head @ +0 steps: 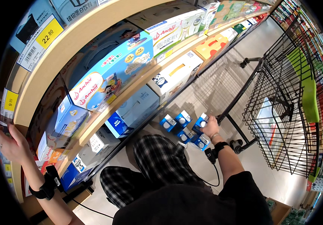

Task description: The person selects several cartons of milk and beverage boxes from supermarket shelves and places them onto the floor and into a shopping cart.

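My right hand [212, 128] grips a blue-and-white carton with a white screw cap [199, 124] standing on the floor. Several matching cartons [168, 123] are grouped close beside it, caps up. Raised at the far left, my left hand [13, 144] has its fingers spread against the edge of a shelf [21, 119], just below a yellow-and-white price tag [9, 104]. Nothing shows in that palm, though its fingertips lie near the dark rim of the picture. Both wrists wear black straps with cabled devices.
Shelves on the left hold boxed milk, including a blue Anchor box [112, 74] and a pale blue box [139, 107] near floor level. To the right stands a black wire shopping cart [279, 121] with a flat white package [268, 123] in it. Its caster [236, 145] is close to my right forearm.
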The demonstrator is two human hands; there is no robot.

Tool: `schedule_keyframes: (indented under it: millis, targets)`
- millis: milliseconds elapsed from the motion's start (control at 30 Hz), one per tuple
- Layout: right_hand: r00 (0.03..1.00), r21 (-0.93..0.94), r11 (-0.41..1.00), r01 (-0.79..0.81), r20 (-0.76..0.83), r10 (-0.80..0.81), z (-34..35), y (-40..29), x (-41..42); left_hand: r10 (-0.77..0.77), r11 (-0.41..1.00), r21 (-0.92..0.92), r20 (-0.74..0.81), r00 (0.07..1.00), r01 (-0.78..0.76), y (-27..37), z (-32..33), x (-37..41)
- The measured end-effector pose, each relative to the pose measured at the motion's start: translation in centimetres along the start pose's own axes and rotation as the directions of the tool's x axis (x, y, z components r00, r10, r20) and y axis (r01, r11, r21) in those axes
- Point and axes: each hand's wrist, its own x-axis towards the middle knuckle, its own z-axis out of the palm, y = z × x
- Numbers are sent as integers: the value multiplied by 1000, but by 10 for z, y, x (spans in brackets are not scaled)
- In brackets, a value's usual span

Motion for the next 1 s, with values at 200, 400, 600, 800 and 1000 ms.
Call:
schedule_keyframes:
  millis: [200, 400, 600, 800, 1000]
  targets:
    - [982, -48, 984, 172, 86, -167, 72, 15, 14, 145, 988, -42, -138, 980, -152, 34, -21, 5]
    - [897, -363, 842, 398, 345, -275, 140, 117, 15, 63, 995, -70, -105, 993, -70, 57, -15, 18]
    - [839, -174, 897, 407, 459, -291, 18, -49, 77, 36, 997, -63, -125, 992, -44, 52, -28, 21]
    - [347, 254, 291, 922, -210, -914, -261, -279, -48, -13, 996, -87, 122, 992, 24, 59, -61, 38]
    - [-187, -227, -43, 973, -663, -725, -273, -379, -95, -139, 930, -161, 677, 722, 331, 72, -112, 139]
